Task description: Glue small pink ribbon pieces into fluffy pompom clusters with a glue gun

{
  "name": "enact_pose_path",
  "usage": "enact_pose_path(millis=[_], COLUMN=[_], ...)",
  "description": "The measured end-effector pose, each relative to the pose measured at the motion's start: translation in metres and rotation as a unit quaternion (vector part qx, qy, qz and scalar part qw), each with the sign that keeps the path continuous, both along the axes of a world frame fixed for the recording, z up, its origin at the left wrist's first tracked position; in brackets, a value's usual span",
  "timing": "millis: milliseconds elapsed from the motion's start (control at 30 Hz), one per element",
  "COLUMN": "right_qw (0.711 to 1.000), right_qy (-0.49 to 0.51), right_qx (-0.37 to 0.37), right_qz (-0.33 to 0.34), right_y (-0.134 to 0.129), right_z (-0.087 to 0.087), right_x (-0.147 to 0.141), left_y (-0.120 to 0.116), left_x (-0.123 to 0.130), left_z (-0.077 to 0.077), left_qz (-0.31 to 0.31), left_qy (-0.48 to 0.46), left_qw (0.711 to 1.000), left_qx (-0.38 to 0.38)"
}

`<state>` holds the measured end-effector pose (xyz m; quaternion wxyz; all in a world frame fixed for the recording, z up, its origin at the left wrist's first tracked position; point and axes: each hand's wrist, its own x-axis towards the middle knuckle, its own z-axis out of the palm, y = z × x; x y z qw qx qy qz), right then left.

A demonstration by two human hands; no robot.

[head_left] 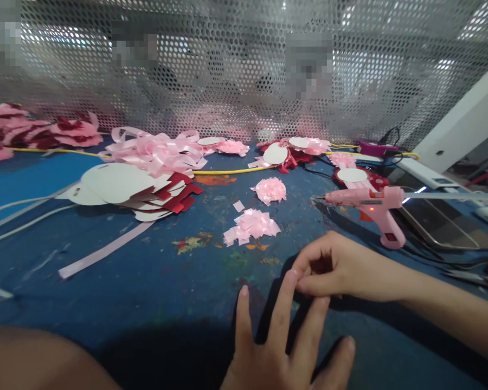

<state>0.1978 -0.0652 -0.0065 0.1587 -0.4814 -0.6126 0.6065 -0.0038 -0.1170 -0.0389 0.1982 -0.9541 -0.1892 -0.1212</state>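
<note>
My left hand (pixel 287 341) is at the bottom centre with its fingers spread, holding nothing that I can see. Coming in from the right, my right hand (pixel 335 268) has its thumb and index finger pinched together, touching a fingertip of the left. Whatever it pinches, if anything, is hidden. Beyond the hands lies a loose pile of small pink ribbon pieces (pixel 253 225). Just behind it is a rounded pink ribbon-covered piece (pixel 270 190). A pink glue gun (pixel 374 206), its light glowing red, lies on its side above my right hand.
White and red paper cutouts (pixel 117 187) and a heap of pink ribbon (pixel 158 150) lie left. Finished-looking pink and red pieces (pixel 287 153) line the perforated metal screen (pixel 236 65). At right are a phone-like dark tablet (pixel 443 216), scissors (pixel 477 279) and cables.
</note>
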Motion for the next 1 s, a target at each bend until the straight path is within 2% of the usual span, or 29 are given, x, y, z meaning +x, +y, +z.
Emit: enact_pose_path(millis=[167,300,600,900,1000], right_qw=[0.999,0.999,0.999,0.998,0.998], right_qy=[-0.007,-0.005,-0.006,-0.004,-0.002], right_qx=[-0.04,-0.045,-0.037,-0.035,-0.017], right_qz=[-0.003,0.002,-0.017,-0.059,-0.059], right_y=[0.0024,0.0012,0.0,0.0032,0.0036], right_z=[0.0036,0.0061,0.0038,0.0069,0.0086], right_x=[0.0,-0.0009,-0.0041,-0.006,-0.0057], left_y=[-0.0029,-0.0028,0.0005,-0.0014,-0.0019], left_x=[-0.0004,-0.0007,0.0005,0.002,0.0011], left_z=[0.001,0.0036,0.0034,-0.0025,-0.0037], left_qz=[0.005,0.004,0.002,0.003,0.005], left_qy=[-0.007,-0.01,-0.036,-0.036,-0.042], left_qw=[1.0,0.999,0.998,0.999,0.999], left_qx=[-0.016,-0.03,-0.053,-0.012,-0.023])
